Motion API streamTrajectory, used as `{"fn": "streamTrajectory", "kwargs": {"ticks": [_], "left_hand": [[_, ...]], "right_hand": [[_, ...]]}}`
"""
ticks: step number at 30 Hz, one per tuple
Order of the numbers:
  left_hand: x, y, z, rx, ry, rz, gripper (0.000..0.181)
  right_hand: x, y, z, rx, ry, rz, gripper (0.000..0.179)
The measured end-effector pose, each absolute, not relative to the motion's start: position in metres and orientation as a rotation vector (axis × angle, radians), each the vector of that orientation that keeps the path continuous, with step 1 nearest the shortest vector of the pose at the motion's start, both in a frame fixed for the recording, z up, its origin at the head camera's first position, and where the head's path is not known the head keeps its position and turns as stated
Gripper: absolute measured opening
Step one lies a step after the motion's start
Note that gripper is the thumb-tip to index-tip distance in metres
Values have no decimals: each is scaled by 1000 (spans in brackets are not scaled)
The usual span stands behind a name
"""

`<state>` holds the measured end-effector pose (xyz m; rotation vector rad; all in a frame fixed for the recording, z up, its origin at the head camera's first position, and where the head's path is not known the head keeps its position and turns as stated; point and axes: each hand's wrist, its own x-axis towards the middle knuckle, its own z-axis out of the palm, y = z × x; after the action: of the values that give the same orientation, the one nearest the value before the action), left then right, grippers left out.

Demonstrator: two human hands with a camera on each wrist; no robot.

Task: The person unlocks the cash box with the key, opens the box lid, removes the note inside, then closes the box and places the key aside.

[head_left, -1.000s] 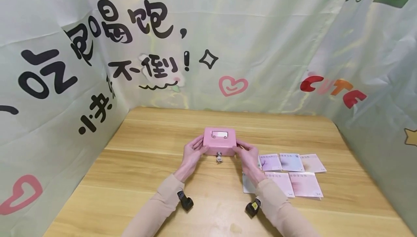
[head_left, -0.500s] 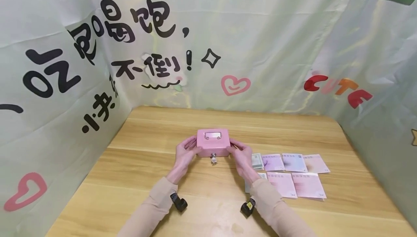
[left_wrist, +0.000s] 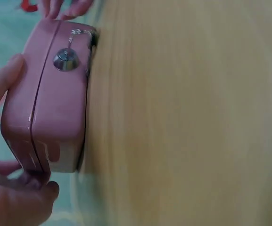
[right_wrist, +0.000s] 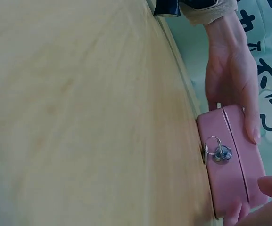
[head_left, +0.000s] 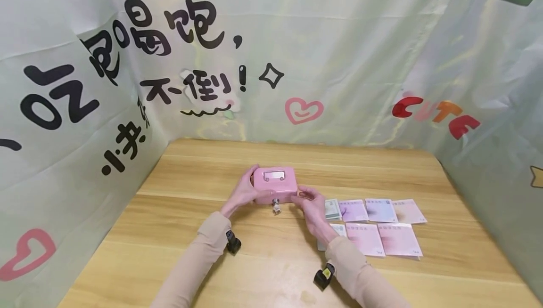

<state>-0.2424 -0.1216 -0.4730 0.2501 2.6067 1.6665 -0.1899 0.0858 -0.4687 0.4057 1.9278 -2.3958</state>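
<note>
A small pink metal cash box with a carry handle on its lid stands on the table, lid down. From its front lock hangs a key on a ring. My left hand grips the box's left side, its thumb lying over the front edge of the lid. At the right front corner, my right hand has its fingertips against or very close to the box, fingers loosely bent. The right wrist view shows the left hand around the far end of the box.
Several play banknotes lie in two rows right of the box, including a purple note, a blue note and a pink note. My right forearm partly covers the nearest ones. Printed cloth walls the wooden table.
The left hand has shifted from the box's left front corner further round its side, thumb now across the front. The right hand's fingers have eased back towards the corner. The box is slightly turned.
</note>
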Motion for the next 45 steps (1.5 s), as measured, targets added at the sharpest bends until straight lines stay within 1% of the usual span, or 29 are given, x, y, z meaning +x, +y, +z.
{"fn": "streamTrajectory", "kwargs": {"ticks": [6, 9, 17, 28, 38, 45], "left_hand": [[-241, -121, -469, 83, 2732, 1600, 109], [-242, -120, -468, 40, 2767, 1551, 109], [-241, -118, -466, 40, 2866, 1381, 105], [-239, -118, -464, 36, 2888, 1322, 104], [-240, -118, -464, 33, 2874, 1344, 103], [-238, -118, -463, 25, 2864, 1344, 102]], "right_hand": [[-192, 80, -468, 292, 1955, -2249, 44], [-194, 77, -470, 242, 1993, -2193, 42], [-199, 73, -480, 138, 2168, -2042, 36], [-204, 71, -484, 47, 2374, -1856, 19], [-203, 68, -483, 8, 2659, -1626, 14], [-204, 68, -484, -55, 2702, -1588, 14]]}}
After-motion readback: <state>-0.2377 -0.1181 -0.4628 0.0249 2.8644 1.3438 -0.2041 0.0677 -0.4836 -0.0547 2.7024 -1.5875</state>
